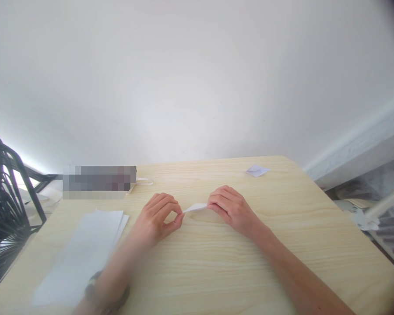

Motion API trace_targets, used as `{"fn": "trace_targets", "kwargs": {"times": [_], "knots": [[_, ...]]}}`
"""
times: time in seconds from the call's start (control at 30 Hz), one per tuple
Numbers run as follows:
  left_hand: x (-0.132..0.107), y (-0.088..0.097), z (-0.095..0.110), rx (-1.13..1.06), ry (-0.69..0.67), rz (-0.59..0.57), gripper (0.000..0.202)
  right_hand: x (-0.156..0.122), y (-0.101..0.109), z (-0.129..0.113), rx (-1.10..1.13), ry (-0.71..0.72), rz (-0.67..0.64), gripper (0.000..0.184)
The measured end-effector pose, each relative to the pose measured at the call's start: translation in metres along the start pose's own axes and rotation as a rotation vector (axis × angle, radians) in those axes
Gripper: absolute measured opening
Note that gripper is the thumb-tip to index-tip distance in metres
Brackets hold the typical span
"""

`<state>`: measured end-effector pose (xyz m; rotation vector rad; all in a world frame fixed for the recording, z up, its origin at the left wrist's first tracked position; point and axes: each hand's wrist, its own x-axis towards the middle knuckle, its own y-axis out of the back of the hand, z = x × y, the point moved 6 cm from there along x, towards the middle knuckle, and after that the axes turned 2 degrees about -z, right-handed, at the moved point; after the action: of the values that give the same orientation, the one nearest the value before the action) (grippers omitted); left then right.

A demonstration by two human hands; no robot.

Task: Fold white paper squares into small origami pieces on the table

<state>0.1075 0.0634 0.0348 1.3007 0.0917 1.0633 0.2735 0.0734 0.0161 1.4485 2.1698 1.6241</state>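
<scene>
- At the middle of the bench (216,267), a small folded paper (195,207) is held between both hands.
- Left hand (157,218) pinches its left tip, fingers curled; right hand (231,208) grips the other end.
- White sheets (85,253) lie to the left; another folded piece (257,170) lies near the far edge.

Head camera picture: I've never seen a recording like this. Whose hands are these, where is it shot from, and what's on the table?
No machine here: a camera worn on a person's head looks forward and down, so both arms rising from the bottom edge are the wearer's own. The left hand and right hand each pinch one end of a small folded paper with their fingers, over a light wooden table. A stack of white sheets lies to the left; a second folded paper lies near the far edge.
</scene>
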Motion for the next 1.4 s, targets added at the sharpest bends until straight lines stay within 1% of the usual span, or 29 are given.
{"fn": "trace_targets", "kwargs": {"times": [0.13,0.23,0.33,0.43,0.53,0.63,0.67,0.77,0.83,1.0,1.17,1.27,1.4], "knots": [[-0.003,-0.002,-0.003,-0.003,-0.008,-0.028,0.007,-0.002,0.002,0.002,0.003,-0.002,-0.001,0.013],[-0.005,-0.003,-0.006,0.006,0.010,-0.065,0.008,-0.004,-0.002,0.001,0.001,0.014,-0.013,0.013],[-0.005,-0.006,-0.006,0.018,0.062,-0.175,0.006,-0.005,-0.009,-0.002,-0.022,0.043,-0.036,0.013],[-0.004,-0.013,-0.005,0.034,0.132,-0.285,0.009,-0.005,-0.015,-0.008,-0.039,0.074,-0.061,0.013],[-0.004,-0.022,-0.007,0.080,0.188,-0.327,0.023,-0.004,-0.020,-0.012,-0.009,0.079,-0.100,0.014],[-0.007,-0.031,-0.010,0.134,0.189,-0.353,0.039,-0.003,-0.021,-0.008,0.016,-0.003,-0.113,0.011],[-0.007,-0.032,-0.012,0.144,0.189,-0.353,0.040,-0.003,-0.021,-0.005,0.011,-0.055,-0.101,0.011],[-0.009,-0.034,-0.015,0.144,0.197,-0.327,0.037,-0.003,-0.019,0.004,-0.017,-0.202,-0.052,0.023],[-0.008,-0.032,-0.015,0.113,0.203,-0.302,0.034,-0.003,-0.019,0.008,-0.013,-0.245,-0.039,0.024],[-0.004,-0.027,-0.010,-0.062,0.222,-0.224,0.026,-0.002,-0.018,0.008,0.085,-0.225,-0.022,0.012],[-0.001,-0.023,-0.005,-0.156,0.257,-0.172,0.009,-0.003,-0.017,0.008,0.188,-0.206,-0.028,0.007],[0.000,-0.020,-0.006,-0.160,0.255,-0.138,0.005,-0.004,-0.018,0.009,0.229,-0.210,-0.036,0.003],[-0.001,-0.019,-0.009,-0.087,0.209,-0.131,0.006,-0.004,-0.017,0.010,0.263,-0.223,-0.017,0.006]]}}
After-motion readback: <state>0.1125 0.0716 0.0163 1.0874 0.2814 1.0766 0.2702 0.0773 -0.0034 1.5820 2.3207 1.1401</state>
